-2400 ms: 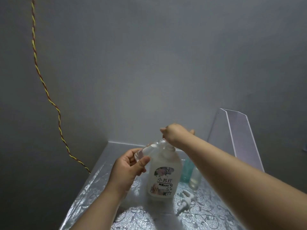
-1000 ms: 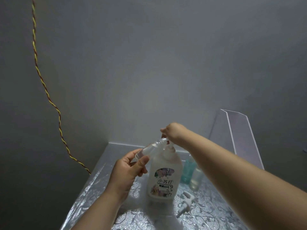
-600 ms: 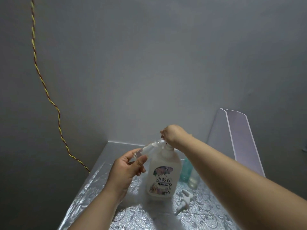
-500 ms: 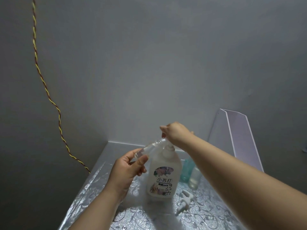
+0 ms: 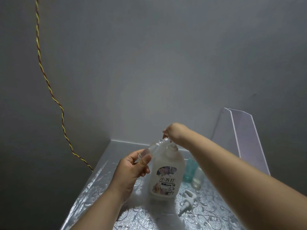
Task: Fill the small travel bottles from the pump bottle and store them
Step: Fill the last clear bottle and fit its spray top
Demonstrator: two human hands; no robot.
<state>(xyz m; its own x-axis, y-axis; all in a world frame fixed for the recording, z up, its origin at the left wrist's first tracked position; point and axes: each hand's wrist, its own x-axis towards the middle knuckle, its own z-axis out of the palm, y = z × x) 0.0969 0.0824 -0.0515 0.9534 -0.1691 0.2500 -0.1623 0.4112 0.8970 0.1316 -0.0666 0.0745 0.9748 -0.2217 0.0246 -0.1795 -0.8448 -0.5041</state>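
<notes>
Travel bottle [image 5: 153, 147] in left hand [image 5: 132, 170]

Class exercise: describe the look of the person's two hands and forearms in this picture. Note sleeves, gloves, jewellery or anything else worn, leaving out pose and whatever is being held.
Both hands are bare: no gloves show on the left hand or the right hand. Both forearms are uncovered as far as the frame's lower edge, with no sleeve visible. No watch, bracelet or ring can be seen. Fingernails look short and unpainted, though the dim light limits detail.
</notes>
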